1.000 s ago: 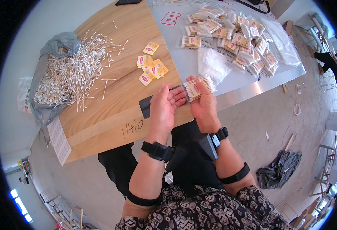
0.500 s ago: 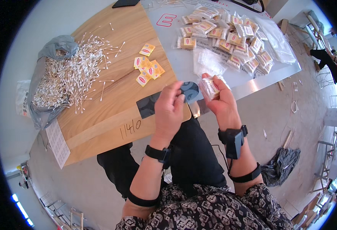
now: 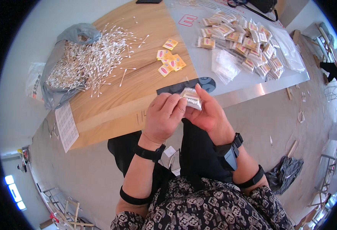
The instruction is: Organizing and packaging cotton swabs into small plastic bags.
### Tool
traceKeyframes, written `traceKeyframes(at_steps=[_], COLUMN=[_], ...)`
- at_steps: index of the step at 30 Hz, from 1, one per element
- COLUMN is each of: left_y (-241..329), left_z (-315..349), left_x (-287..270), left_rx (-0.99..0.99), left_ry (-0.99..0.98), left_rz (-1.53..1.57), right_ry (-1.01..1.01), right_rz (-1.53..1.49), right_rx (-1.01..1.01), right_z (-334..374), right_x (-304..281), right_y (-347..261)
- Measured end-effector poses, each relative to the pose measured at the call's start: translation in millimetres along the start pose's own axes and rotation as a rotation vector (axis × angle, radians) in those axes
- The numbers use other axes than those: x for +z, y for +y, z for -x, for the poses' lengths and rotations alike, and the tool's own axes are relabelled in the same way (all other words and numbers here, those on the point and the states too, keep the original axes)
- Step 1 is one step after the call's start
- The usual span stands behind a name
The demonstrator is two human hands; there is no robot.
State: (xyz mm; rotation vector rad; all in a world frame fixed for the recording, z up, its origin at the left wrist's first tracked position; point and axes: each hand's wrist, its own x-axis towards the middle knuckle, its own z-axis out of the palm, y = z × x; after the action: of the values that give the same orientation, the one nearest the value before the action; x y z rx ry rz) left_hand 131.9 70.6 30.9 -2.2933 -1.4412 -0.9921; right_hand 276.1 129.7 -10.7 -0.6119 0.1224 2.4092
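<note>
Between my two hands is a small clear bag of cotton swabs (image 3: 191, 97), held just past the table's near edge. My left hand (image 3: 163, 115) pinches the left end of the bag with thumb and fingers. On the other side, my right hand (image 3: 210, 115) grips it, thumb raised along its edge. Beyond them lie several yellow-orange cards (image 3: 171, 63) in a loose cluster. A heap of loose cotton swabs (image 3: 88, 63) spills from a grey plastic bag (image 3: 78, 33) on the left. Filled swab bags (image 3: 249, 43) are piled at the far right, beside flat empty clear bags (image 3: 225, 66).
The wooden table (image 3: 145, 88) adjoins a film-covered surface (image 3: 187, 34) on the right. A printed sheet (image 3: 66, 126) hangs over the left edge. Clear plastic sleeves (image 3: 288, 50) lie at the far right. A black plastic bag (image 3: 285, 174) rests on the floor.
My left hand has come over to the swab bag and now grips it too. My right hand has brought the bag left and nearer to me. The whole view has shifted.
</note>
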Motion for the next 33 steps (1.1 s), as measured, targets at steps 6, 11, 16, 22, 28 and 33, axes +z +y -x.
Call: traceKeyframes(at_steps=[6, 11, 16, 22, 28, 33], left_y=[-16, -25, -30, -36, -41, -37], left_z=[11, 33, 45, 79, 78, 55], left_x=[-40, -55, -51, -21, -12, -20], left_rx=[-0.201, -0.277, -0.354, -0.737, -0.718, -0.537], left_ry=[-0.031, -0.135, -0.091, 0.156, 0.259, 0.348], left_rz=[-0.072, -0.058, 0.047, 0.691, 0.672, 0.326], right_ry=[0.219, -0.233, -0.208, -0.284, -0.344, -0.367], right_rz=[0.669, 1.431, 1.526, 1.527, 1.704, 1.768], right_rx=[-0.273, -0.892, -0.876, -0.921, -1.102, -1.258], right_z=[17, 4, -13, -23, -28, -34], right_x=[-1, 23, 18, 17, 28, 34], right_y=[23, 39, 50, 52, 51, 44])
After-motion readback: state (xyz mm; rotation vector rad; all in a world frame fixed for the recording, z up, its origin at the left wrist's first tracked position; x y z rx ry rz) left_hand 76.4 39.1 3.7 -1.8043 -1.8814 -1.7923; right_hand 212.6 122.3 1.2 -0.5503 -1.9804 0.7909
